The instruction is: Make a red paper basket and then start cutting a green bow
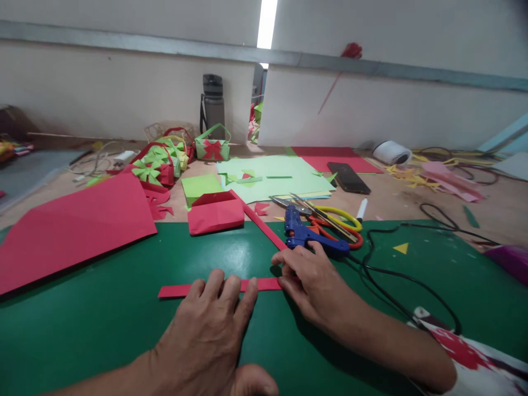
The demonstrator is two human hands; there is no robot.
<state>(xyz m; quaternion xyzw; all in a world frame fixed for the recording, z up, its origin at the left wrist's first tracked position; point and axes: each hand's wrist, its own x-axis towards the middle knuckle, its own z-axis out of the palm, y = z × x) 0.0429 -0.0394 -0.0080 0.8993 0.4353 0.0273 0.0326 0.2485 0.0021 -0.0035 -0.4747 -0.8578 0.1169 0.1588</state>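
A narrow red paper strip (267, 284) lies across the green mat. My left hand (210, 319) presses it down from above, fingers spread over it and thumb apart. At its right end my right hand (309, 275) is closed, thumb and fingers pinching the strip; the end itself is hidden under the hand. Another length of red paper strip (262, 223) slants from behind a small folded red paper box (216, 215) to my right fingers. Whether the two lengths join is hidden. Just beyond my right hand lies a blue glue gun (305, 234).
Scissors with yellow handles (342, 215) lie beside the glue gun, whose black cable (396, 269) loops rightward. Large red paper (82, 225) covers the left. Behind are a phone (348, 177), pale green sheets (272, 165), a finished paper basket (212, 146) and a bottle (214, 113).
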